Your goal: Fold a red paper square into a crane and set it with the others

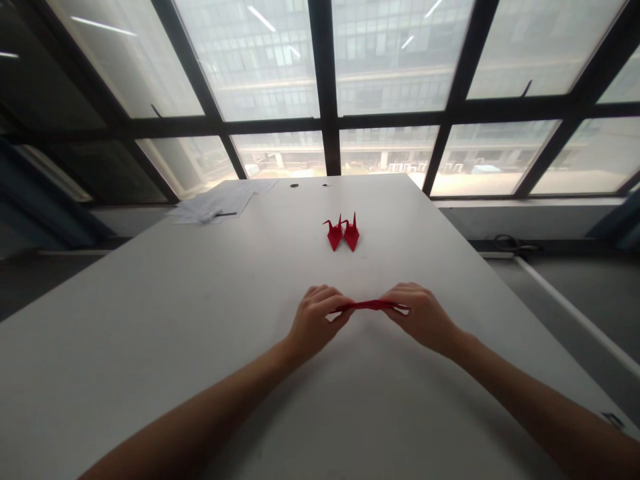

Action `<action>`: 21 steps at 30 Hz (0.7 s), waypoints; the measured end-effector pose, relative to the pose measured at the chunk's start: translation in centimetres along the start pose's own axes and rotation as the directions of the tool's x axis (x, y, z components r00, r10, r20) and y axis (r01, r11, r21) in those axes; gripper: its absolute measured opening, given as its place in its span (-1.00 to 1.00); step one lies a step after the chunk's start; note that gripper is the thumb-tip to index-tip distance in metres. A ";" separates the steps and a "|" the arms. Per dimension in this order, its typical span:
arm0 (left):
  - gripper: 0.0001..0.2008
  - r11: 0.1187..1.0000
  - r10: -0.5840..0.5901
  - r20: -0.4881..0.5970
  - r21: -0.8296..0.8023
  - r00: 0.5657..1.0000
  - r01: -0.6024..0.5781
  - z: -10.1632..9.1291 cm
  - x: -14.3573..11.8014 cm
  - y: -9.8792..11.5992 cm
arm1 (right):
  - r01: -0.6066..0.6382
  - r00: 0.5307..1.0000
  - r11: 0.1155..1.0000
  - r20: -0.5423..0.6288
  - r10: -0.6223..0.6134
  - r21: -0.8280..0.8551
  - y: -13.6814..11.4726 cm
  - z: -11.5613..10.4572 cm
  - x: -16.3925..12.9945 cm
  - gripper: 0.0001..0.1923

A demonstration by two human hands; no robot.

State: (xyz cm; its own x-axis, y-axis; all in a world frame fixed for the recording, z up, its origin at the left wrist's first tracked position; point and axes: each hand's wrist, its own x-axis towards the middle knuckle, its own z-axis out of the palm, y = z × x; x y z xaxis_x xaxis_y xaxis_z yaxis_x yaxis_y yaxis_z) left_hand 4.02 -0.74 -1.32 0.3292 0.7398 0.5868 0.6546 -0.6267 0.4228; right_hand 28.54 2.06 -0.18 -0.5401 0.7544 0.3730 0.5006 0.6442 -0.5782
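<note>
Between my two hands is a piece of folded red paper (369, 305), seen nearly edge-on as a thin strip. My left hand (319, 313) pinches its left end between thumb and fingers. The right end is gripped the same way by my right hand (418, 312). Parts of the paper are hidden behind the fingers. Farther up the table, beyond my hands, two red origami cranes stand side by side: a left crane (335, 236) and a right crane (352, 236), close together with pointed ends upward.
The white table (200, 293) stretches away toward large dark-framed windows. Loose white papers (215, 203) lie at its far left, with a dark pen-like stick (226, 215) on them. Two dark spots, one a round hole (294, 186), mark the far end. A black cable (510, 245) lies beyond the right edge.
</note>
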 end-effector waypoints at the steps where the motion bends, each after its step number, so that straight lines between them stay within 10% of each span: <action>1: -0.90 0.997 0.055 -0.009 0.063 0.998 -0.054 -0.2 0.0 0.1 | 0.071 0.997 0.995 -0.018 -0.072 -0.068 0.0 0.1 0.0 -0.82; 7: -0.89 0.956 0.204 0.042 0.208 0.978 -0.209 -0.7 0.0 0.3 | 0.220 0.975 0.962 0.059 -0.213 -0.161 -0.4 0.3 -0.2 -0.64; 21: -0.71 0.936 0.094 0.261 0.306 0.961 -0.174 0.3 -0.2 -0.1 | 0.345 0.937 0.839 0.107 -0.332 -0.421 0.3 0.7 -0.4 -0.72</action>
State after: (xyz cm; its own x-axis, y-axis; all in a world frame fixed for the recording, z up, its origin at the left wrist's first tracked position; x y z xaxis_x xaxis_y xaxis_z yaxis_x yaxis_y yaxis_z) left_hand 4.05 -0.77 -1.68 0.5554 0.7160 0.4229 0.7634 -0.6407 0.0821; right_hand 28.41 1.86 -0.98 -0.7447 0.4799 0.4638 0.5185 0.8536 -0.0506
